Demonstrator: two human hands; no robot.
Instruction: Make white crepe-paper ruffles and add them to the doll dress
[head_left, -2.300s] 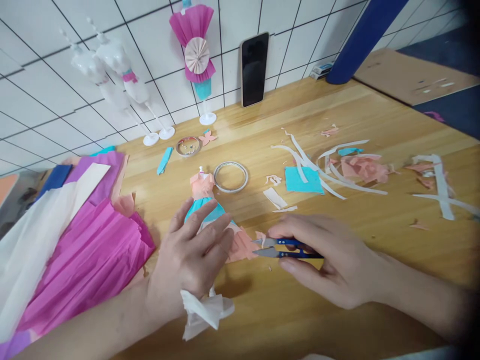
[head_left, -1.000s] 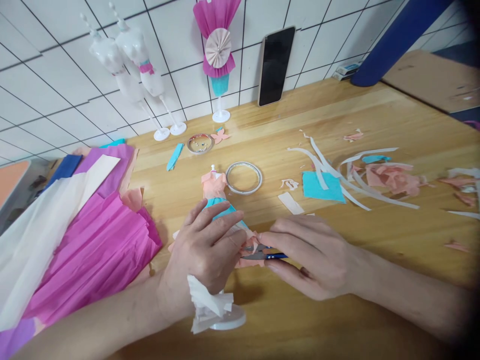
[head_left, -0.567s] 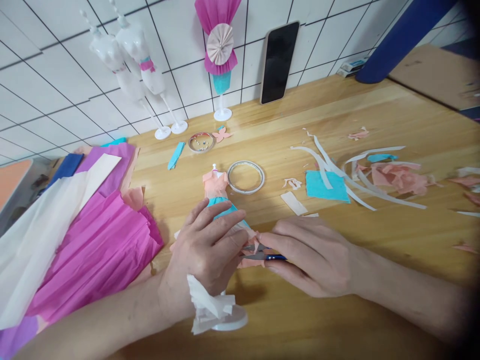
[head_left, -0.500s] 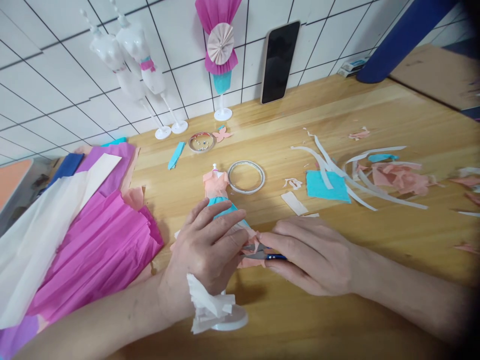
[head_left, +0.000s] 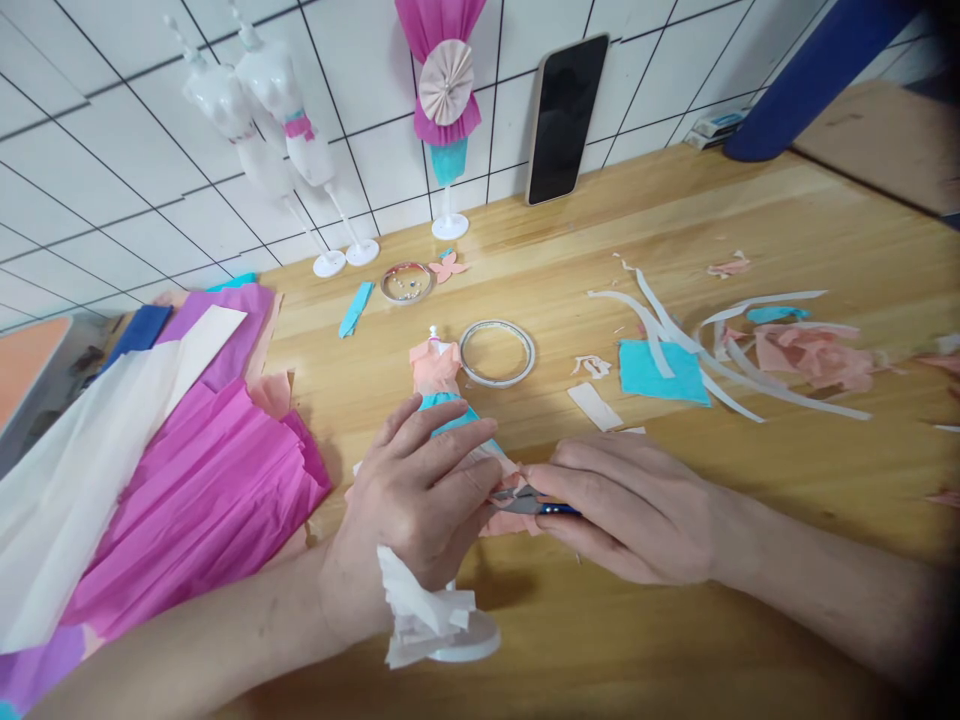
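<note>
A small dress form (head_left: pixel 435 368) lies on the table in a peach, turquoise and white paper dress, its white round base (head_left: pixel 472 638) toward me. Over the skirt lies my left hand (head_left: pixel 420 490), its thumb and forefinger pinching the peach hem (head_left: pixel 510 523). My right hand (head_left: pixel 630 510) is closed around small blue-handled thread snips (head_left: pixel 551 507). Their blades sit at the hem beside my left fingertips, nearly together, with peach paper between or against them. Crumpled white paper (head_left: pixel 427 610) hangs below my left wrist, partly over the base.
Magenta crepe paper (head_left: pixel 202 500) and white paper (head_left: pixel 97 480) lie at left. A tape roll (head_left: pixel 534 355) rests beyond the dress. White strips and a turquoise piece (head_left: pixel 664 375) lie at right. Bare dress forms (head_left: pixel 274 120), a dressed one (head_left: pixel 448 160) and a phone (head_left: pixel 568 120) stand at the wall.
The snips' blades have closed together on the peach hem. Both hands stay almost in place, and the whole view has shifted slightly.
</note>
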